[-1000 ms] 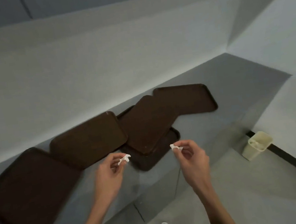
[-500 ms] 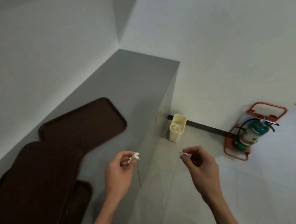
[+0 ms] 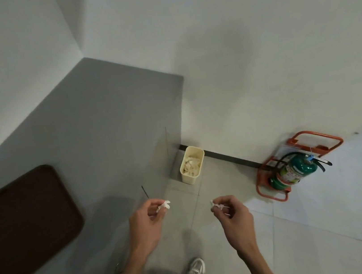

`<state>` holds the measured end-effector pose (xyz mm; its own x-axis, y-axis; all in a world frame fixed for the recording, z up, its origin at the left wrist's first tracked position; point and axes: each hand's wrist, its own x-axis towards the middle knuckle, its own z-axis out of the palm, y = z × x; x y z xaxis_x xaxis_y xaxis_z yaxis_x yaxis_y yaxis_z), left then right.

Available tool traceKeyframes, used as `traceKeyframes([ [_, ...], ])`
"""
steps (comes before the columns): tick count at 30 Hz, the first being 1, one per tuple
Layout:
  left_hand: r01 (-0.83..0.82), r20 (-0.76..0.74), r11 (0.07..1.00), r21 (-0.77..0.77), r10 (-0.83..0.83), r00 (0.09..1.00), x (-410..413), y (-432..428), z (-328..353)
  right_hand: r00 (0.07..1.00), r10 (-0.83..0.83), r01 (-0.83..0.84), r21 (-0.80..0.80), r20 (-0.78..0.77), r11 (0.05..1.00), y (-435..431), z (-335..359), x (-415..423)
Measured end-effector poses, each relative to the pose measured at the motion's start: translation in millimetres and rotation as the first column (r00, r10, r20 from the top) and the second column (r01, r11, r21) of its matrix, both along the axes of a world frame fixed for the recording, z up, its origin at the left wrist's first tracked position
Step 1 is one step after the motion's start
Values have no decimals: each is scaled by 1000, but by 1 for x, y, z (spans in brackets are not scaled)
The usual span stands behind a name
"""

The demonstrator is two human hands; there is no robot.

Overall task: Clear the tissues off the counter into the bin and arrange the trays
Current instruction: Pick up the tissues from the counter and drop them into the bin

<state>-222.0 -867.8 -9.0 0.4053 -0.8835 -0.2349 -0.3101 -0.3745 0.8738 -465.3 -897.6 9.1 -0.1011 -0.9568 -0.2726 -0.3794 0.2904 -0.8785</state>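
Now turned toward the room's corner, the person faces the bin [image 3: 189,179]. It is a cream tub standing on the floor at twelve o'clock from the hands, just beside the end of the counter [image 3: 103,125], and it already holds crumpled paper.

The left hand [image 3: 145,226] pinches the left tissue scrap [image 3: 164,205] between thumb and fingertips, near the counter's front edge. The right hand [image 3: 232,217] pinches the right tissue scrap [image 3: 216,205] in the same way, over the floor tiles. Both scraps are short of the bin, which lies beyond and between them.

Compared with a second ago, the view has swung away from the scattered trays. Only one dark tray [image 3: 23,219] remains in sight, flat on the counter at nine o'clock, and the bin has come from the right edge to the middle. Both pinches are unchanged.

Judged from this, the carry is nearly done. What is left is a short reach forward and a release over the opening. The trays appear not yet arranged.

A fire extinguisher [image 3: 293,169] in its orange stand sits at two o'clock, well apart from the bin.
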Motion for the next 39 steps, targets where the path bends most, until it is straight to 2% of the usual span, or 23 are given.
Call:
traceKeyframes([
  [7, -4, -8, 993, 117, 5, 1000, -33, -137, -61, 996, 35, -25, 116, -85, 993, -135, -73, -17],
  [17, 77, -43, 907, 415, -65, 997, -61, -315, -251, 971, 153, -90, 310, -185, 946, -304, -255, -10],
  [27, -39, 17, 859, 511, 35, 999, -87, -406, -460, 872, 439, -324, 417, -216, 849, -444, -488, -9],
  [33, -125, 76, 836, 535, 100, 992, -97, -436, -550, 806, 546, -419, 429, -229, 800, -509, -567, 8],
  [35, -54, 43, 818, 573, 36, 998, -102, -439, -569, 778, 582, -449, 437, -239, 780, -526, -579, 15],
  [37, 73, -4, 778, 624, -90, 996, -108, -438, -577, 714, 661, -532, 435, -231, 727, -538, -582, 19],
  [39, 131, 6, 766, 629, -173, 985, -114, -433, -572, 653, 715, -588, 428, -250, 687, -543, -578, 20],
])
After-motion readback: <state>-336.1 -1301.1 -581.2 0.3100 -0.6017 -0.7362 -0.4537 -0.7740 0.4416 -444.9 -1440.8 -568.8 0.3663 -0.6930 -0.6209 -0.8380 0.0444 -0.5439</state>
